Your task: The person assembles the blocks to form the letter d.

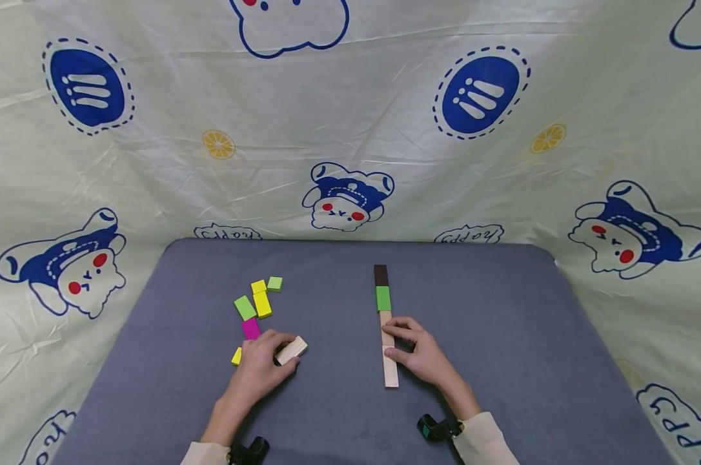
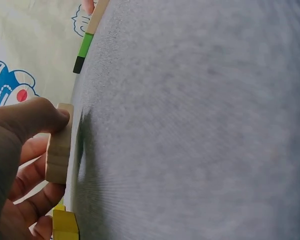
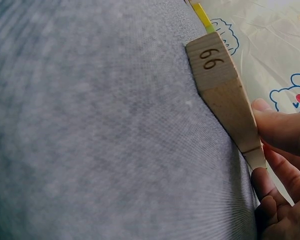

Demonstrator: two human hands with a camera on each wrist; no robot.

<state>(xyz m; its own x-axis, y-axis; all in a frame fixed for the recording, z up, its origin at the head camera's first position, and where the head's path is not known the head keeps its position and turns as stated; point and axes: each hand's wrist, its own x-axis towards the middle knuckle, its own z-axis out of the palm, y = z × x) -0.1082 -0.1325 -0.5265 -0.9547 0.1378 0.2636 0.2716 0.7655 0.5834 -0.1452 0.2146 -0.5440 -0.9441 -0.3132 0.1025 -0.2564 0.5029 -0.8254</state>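
The left hand (image 1: 262, 363) pinches a wooden block (image 1: 292, 350); the right hand (image 1: 425, 356), fingers extended, touches a straight block row (image 1: 390, 374).

Showing an engraved number, 66, or 99 if turned the other way up, on the end of the wooden block (image 3: 221, 90), upper right of the right wrist view. Reading "happy" in blue outlined lettering on the cloth backdrop (image 1: 350, 116) in the head view: twice along the far edge of the tabletop (image 1: 327, 290), left and right of centre, and again, slanting, at the lower right. Appearing only in part at the lower left. Displaying three white exclamation-like marks on each of the blue badges (image 1: 87, 88), upper left and upper right.
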